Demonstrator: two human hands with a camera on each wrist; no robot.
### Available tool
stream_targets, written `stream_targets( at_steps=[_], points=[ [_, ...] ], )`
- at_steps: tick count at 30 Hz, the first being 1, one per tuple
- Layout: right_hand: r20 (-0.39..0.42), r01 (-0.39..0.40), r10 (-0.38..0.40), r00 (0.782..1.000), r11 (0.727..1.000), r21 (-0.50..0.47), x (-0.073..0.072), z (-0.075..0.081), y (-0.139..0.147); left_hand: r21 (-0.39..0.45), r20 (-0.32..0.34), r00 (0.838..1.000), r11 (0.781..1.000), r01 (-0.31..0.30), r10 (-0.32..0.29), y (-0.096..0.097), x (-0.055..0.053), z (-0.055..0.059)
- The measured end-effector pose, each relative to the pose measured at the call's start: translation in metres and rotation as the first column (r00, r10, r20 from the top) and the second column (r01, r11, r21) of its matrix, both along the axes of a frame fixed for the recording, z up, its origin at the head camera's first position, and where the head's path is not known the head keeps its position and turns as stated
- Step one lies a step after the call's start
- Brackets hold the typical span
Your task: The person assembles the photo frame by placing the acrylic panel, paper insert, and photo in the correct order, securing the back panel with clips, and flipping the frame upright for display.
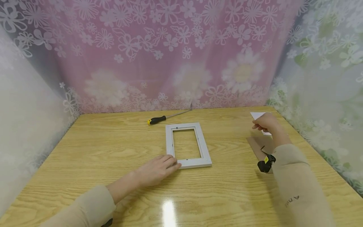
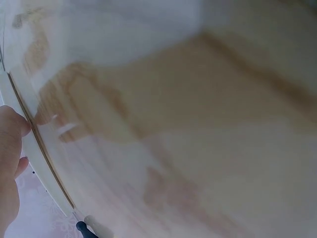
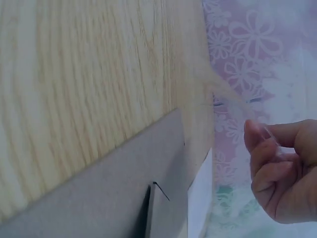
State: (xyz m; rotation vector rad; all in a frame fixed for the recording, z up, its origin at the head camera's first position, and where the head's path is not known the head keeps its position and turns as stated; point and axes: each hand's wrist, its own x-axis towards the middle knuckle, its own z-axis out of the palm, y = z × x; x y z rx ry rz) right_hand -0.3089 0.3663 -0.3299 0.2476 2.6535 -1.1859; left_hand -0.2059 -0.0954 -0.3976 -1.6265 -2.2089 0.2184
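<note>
A white picture frame [image 1: 169, 138] lies flat on the table, its middle opening showing the wood beneath. My left hand [image 1: 158, 170] holds its near left corner; in the left wrist view the fingers [image 2: 11, 131] lie over the rail and its edge. Out to the right, my right hand [image 1: 267, 122] is raised above the table. Between thumb and fingers it pinches a thin clear sheet [image 3: 234, 96], which shows as a see-through film in the right wrist view. Below that hand lies a brown-grey backing board [image 3: 124, 171] with a stand leg [image 3: 166, 210] on it.
White paper [image 1: 257, 115] lies at the far right, partly behind the right hand. A screwdriver [image 1: 157, 120] with a black and yellow handle lies beyond the frame. Floral curtains [image 1: 170, 63] enclose the wooden table [image 1: 113, 135] at the back and both sides.
</note>
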Motion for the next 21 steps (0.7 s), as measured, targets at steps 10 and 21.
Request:
stream_targets(
  at_steps=[10, 21],
  points=[
    [-0.036, -0.102, 0.098, 0.995, 0.987, -0.122, 0.027, 0.017, -0.02, -0.005, -0.013, 1.0, 1.0, 0.005, -0.006, -0.001, -0.002, -0.001],
    [-0.03, -0.142, 0.14, 0.99, 0.931, -0.336, 0.058, 0.011, -0.056, -0.002, -0.01, 1.0, 1.0, 0.015, -0.015, -0.002, -0.003, -0.001]
  ],
)
